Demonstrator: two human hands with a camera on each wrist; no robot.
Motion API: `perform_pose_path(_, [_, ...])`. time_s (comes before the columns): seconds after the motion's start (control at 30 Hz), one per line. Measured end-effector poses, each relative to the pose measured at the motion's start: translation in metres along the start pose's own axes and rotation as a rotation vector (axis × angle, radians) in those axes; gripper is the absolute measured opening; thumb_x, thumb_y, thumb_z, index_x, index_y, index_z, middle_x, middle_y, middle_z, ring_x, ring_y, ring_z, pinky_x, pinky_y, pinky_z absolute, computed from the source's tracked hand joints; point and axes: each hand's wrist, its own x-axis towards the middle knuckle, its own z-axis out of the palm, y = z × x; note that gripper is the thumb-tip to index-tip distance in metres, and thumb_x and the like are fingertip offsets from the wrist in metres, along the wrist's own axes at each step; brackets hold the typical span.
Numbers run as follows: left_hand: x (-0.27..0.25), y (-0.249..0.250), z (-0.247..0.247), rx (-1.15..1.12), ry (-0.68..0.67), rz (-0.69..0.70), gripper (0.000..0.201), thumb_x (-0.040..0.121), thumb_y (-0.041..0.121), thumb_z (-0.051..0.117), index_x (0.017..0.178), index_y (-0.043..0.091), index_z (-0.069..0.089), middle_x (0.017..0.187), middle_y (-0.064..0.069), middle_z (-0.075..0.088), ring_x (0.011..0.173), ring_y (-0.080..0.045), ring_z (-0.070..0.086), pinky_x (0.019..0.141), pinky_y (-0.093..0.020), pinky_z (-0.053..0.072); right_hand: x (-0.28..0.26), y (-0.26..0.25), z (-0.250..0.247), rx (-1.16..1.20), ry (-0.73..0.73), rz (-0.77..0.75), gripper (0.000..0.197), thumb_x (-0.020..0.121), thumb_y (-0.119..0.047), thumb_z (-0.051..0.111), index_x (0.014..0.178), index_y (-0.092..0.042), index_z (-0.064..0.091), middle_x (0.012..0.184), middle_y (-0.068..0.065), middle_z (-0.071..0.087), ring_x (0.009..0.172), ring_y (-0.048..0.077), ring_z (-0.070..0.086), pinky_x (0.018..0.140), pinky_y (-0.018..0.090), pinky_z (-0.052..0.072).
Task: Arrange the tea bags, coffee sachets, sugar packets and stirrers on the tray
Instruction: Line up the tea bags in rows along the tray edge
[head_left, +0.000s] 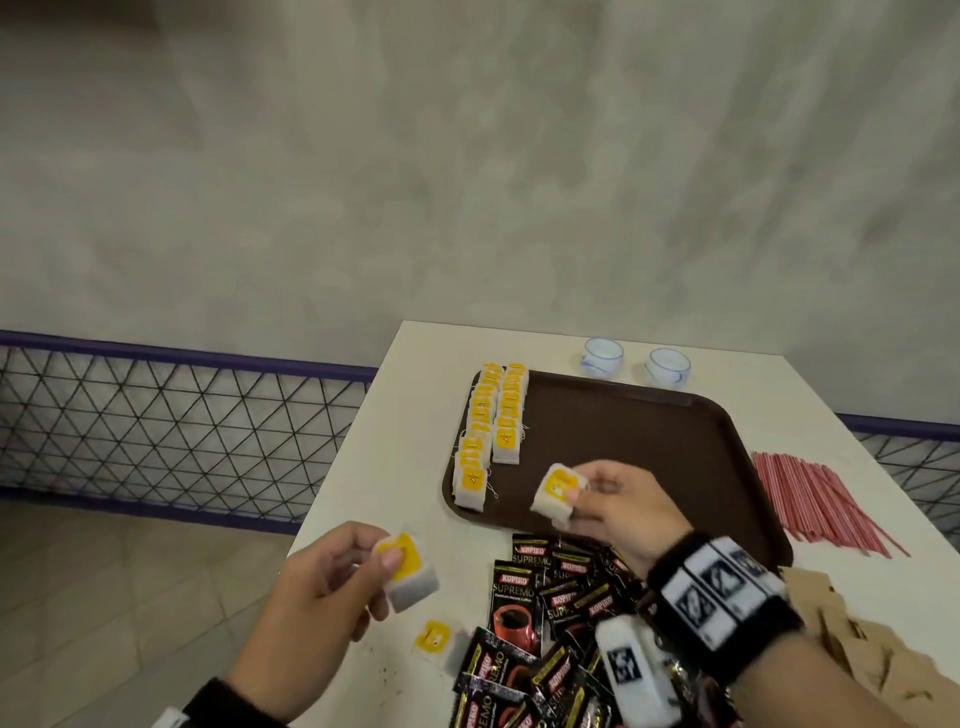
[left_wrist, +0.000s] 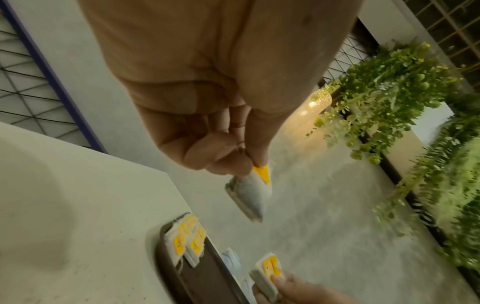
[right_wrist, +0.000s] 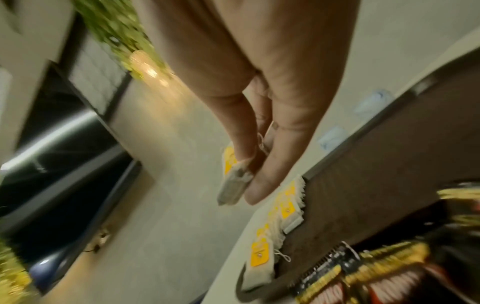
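A brown tray (head_left: 649, 431) lies on the white table, with two rows of yellow-tagged tea bags (head_left: 491, 423) along its left side. My right hand (head_left: 576, 493) pinches one tea bag (head_left: 556, 491) just above the tray's near left part; the same tea bag (right_wrist: 233, 181) shows between thumb and fingers in the right wrist view. My left hand (head_left: 384, 561) pinches another tea bag (head_left: 408, 566) above the table's near left edge, and this tea bag (left_wrist: 250, 195) hangs from my fingertips in the left wrist view. One loose tea bag (head_left: 434, 636) lies on the table.
A heap of black coffee sachets (head_left: 545, 623) lies in front of the tray. Red stirrers (head_left: 815, 499) are spread at the right, brown sugar packets (head_left: 857, 639) at the near right. Two white cups (head_left: 636, 361) stand behind the tray. A mesh railing (head_left: 182, 415) runs beyond the table.
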Motion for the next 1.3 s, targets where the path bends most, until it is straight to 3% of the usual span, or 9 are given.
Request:
perform_pose_path(0.17, [0.008, -0.01, -0.016, -0.023, 0.032, -0.029, 0.018, 0.069, 0.029, 0.075, 0.07, 0.013, 0.067, 0.052, -0.01, 0.055, 0.049, -0.02, 0.045, 0.039, -0.019, 0.034, 0.08, -0.004, 0.027, -0.344, 0.102, -0.016, 0.016, 0.087, -0.002, 0.064, 0.077, -0.014, 0.061, 0.075, 0.008, 0.063, 0.064, 0.015, 0.06, 0.055, 0.023, 0.05])
perform_pose_path(0.33, [0.016, -0.022, -0.025, -0.015, 0.074, -0.048, 0.012, 0.072, 0.025, 0.066, 0.068, 0.013, 0.066, 0.049, -0.014, 0.054, 0.049, -0.022, 0.043, 0.04, -0.019, 0.034, 0.123, 0.0, 0.053, -0.442, 0.113, 0.115, 0.016, 0.088, -0.002, 0.064, 0.096, -0.014, 0.057, 0.068, 0.008, 0.061, 0.055, 0.014, 0.058, 0.045, 0.02, 0.05])
perform_pose_path(0.57, [0.023, -0.035, -0.031, 0.005, 0.087, -0.076, 0.016, 0.077, 0.027, 0.074, 0.068, 0.016, 0.065, 0.05, -0.008, 0.055, 0.05, -0.02, 0.042, 0.041, -0.02, 0.033, 0.154, 0.004, 0.067, -0.581, 0.206, 0.139, 0.015, 0.083, -0.003, 0.069, 0.083, -0.015, 0.06, 0.088, 0.016, 0.066, 0.07, 0.026, 0.066, 0.071, 0.04, 0.06])
perform_pose_path(0.7, [0.026, -0.03, -0.026, 0.011, 0.055, -0.065, 0.031, 0.065, 0.048, 0.071, 0.072, 0.019, 0.067, 0.052, -0.007, 0.057, 0.051, -0.02, 0.043, 0.043, -0.022, 0.033, 0.158, 0.001, 0.064, -0.834, 0.188, 0.072, 0.017, 0.083, -0.01, 0.068, 0.099, -0.005, 0.065, 0.103, 0.015, 0.069, 0.096, 0.031, 0.068, 0.084, 0.043, 0.057])
perform_pose_path(0.83, [0.03, -0.018, -0.015, 0.035, 0.026, -0.035, 0.013, 0.078, 0.026, 0.07, 0.072, 0.015, 0.065, 0.055, -0.004, 0.057, 0.048, -0.013, 0.047, 0.043, -0.022, 0.035, 0.145, -0.01, 0.056, -0.864, 0.144, 0.05, 0.033, 0.081, -0.022, 0.073, 0.106, -0.009, 0.055, 0.098, 0.011, 0.063, 0.09, 0.028, 0.064, 0.085, 0.043, 0.056])
perform_pose_path(0.9, [0.034, -0.011, -0.009, 0.023, 0.013, -0.008, 0.013, 0.076, 0.019, 0.068, 0.075, 0.007, 0.064, 0.058, -0.001, 0.057, 0.048, -0.012, 0.05, 0.043, -0.019, 0.036, 0.125, -0.021, 0.055, -0.742, 0.095, 0.001, 0.03, 0.083, -0.024, 0.072, 0.104, -0.013, 0.054, 0.091, 0.008, 0.061, 0.078, 0.023, 0.061, 0.074, 0.039, 0.058])
perform_pose_path(0.97, [0.038, -0.004, -0.002, 0.004, 0.001, 0.006, 0.012, 0.078, 0.013, 0.068, 0.077, 0.002, 0.063, 0.058, -0.001, 0.057, 0.048, -0.012, 0.051, 0.043, -0.016, 0.037, 0.087, -0.035, 0.057, -0.543, -0.07, -0.052, 0.023, 0.087, -0.021, 0.068, 0.104, -0.012, 0.055, 0.086, 0.007, 0.061, 0.069, 0.017, 0.059, 0.063, 0.031, 0.054])
perform_pose_path(1.13, [0.041, 0.01, 0.017, -0.018, -0.066, 0.035, 0.008, 0.08, 0.004, 0.068, 0.076, 0.004, 0.061, 0.053, 0.0, 0.057, 0.046, -0.01, 0.049, 0.044, -0.012, 0.036, -0.014, -0.035, 0.06, -0.215, -0.611, -0.083, 0.032, 0.081, -0.021, 0.068, 0.11, -0.009, 0.063, 0.096, 0.01, 0.07, 0.079, 0.012, 0.064, 0.069, 0.026, 0.053])
perform_pose_path(1.3, [0.026, 0.014, 0.032, 0.071, -0.145, 0.02, 0.008, 0.08, 0.012, 0.07, 0.078, 0.012, 0.062, 0.06, 0.004, 0.058, 0.05, -0.011, 0.053, 0.046, -0.011, 0.037, -0.051, -0.008, 0.053, -0.219, -0.41, -0.213, 0.015, 0.079, -0.003, 0.074, 0.094, -0.004, 0.07, 0.088, 0.023, 0.071, 0.073, 0.02, 0.064, 0.067, 0.03, 0.053])
